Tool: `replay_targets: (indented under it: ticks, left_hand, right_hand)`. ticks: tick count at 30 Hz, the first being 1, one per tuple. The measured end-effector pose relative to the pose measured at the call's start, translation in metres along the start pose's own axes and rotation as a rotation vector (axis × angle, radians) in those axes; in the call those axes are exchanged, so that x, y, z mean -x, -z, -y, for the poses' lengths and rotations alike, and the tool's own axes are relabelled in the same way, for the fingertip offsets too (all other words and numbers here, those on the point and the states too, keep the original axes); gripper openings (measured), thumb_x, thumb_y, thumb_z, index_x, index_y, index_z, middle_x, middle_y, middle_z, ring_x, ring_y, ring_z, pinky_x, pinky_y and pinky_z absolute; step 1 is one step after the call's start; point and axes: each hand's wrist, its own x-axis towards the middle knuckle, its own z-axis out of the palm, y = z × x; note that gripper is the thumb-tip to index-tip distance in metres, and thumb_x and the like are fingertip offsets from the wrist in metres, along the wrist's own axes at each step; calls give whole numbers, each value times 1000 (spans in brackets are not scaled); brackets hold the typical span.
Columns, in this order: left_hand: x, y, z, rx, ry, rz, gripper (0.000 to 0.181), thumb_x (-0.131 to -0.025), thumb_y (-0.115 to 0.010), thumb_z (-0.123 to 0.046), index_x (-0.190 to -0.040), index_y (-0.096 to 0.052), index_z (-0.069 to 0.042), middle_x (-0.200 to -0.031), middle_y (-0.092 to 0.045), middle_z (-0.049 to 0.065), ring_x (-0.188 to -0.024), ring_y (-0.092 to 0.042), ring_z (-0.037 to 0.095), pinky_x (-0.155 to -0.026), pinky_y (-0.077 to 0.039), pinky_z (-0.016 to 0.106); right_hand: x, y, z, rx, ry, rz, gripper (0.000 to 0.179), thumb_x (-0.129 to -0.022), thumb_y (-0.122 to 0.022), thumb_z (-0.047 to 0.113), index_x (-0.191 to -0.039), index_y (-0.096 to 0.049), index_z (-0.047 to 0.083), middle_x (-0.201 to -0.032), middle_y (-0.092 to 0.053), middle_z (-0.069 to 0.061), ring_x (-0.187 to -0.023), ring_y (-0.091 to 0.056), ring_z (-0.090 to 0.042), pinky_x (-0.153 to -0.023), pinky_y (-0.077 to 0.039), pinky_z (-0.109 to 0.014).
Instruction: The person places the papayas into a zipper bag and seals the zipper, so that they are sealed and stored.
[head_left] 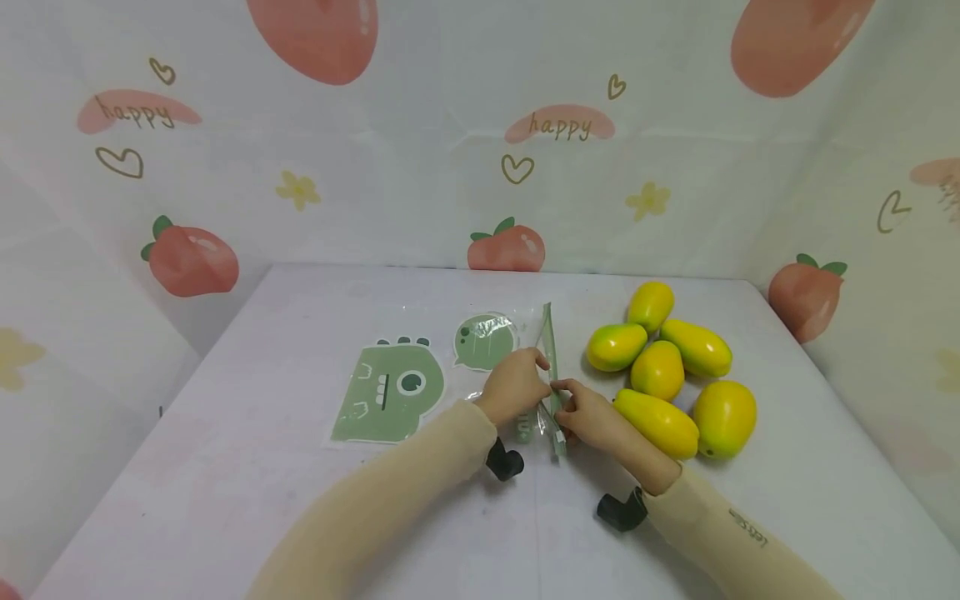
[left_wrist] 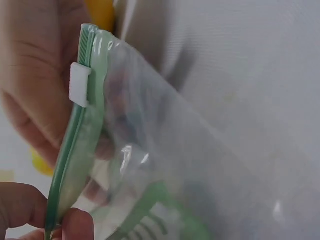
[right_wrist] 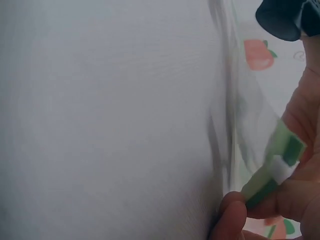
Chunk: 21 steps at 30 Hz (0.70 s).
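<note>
A clear zip bag (head_left: pixel 390 392) with green cartoon monster prints lies on the table, its green zip edge (head_left: pixel 548 333) to the right. My left hand (head_left: pixel 516 385) pinches that edge near its middle, thumb and finger (left_wrist: pixel 79 226) on the strip in the left wrist view. From the other side, my right hand (head_left: pixel 592 418) pinches the strip closer to its near end. A white slider (left_wrist: pixel 79 84) sits close to that end of the zip. In the right wrist view, a thumb tip (right_wrist: pixel 231 214) meets the green strip below the slider (right_wrist: pixel 281 169).
Several yellow-green mangoes (head_left: pixel 657 371) lie in a group right of the bag, close by my right forearm. Each wrist wears a black camera (head_left: pixel 622 510). A printed cloth backdrop (head_left: pixel 420 167) stands behind and beside the white table (head_left: pixel 225 500).
</note>
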Motion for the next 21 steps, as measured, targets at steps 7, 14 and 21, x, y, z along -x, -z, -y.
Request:
replay_targets:
  ticks: [7, 14, 21]
  left_hand:
    - [6, 20, -4, -16, 28, 8, 39, -82, -68, -9, -121, -62, -9, -66, -64, -2, -56, -60, 9, -52, -44, 21]
    - [6, 29, -5, 27, 6, -18, 43, -80, -65, -5, -123, -62, -7, -55, -62, -1, -49, -59, 8, -48, -40, 20]
    - [6, 28, -5, 64, 11, -13, 50, -79, -65, -3, -128, -59, -3, -52, -61, -1, -47, -59, 7, -50, -41, 19]
  right_hand:
    - [-2, 1, 0, -8, 0, 23, 53, -93, -55, 4, -142, -39, -3, -66, -57, -6, -54, -54, -15, -57, -50, -28]
    - [-7, 2, 0, -14, -5, 29, 55, -92, -55, 3, -143, -37, -5, -66, -58, -7, -54, -56, -14, -56, -53, -28]
    - [-7, 4, 1, -12, -21, 29, 55, -94, -56, 9, -144, -37, -1, -65, -60, -6, -52, -56, -14, -55, -52, -28]
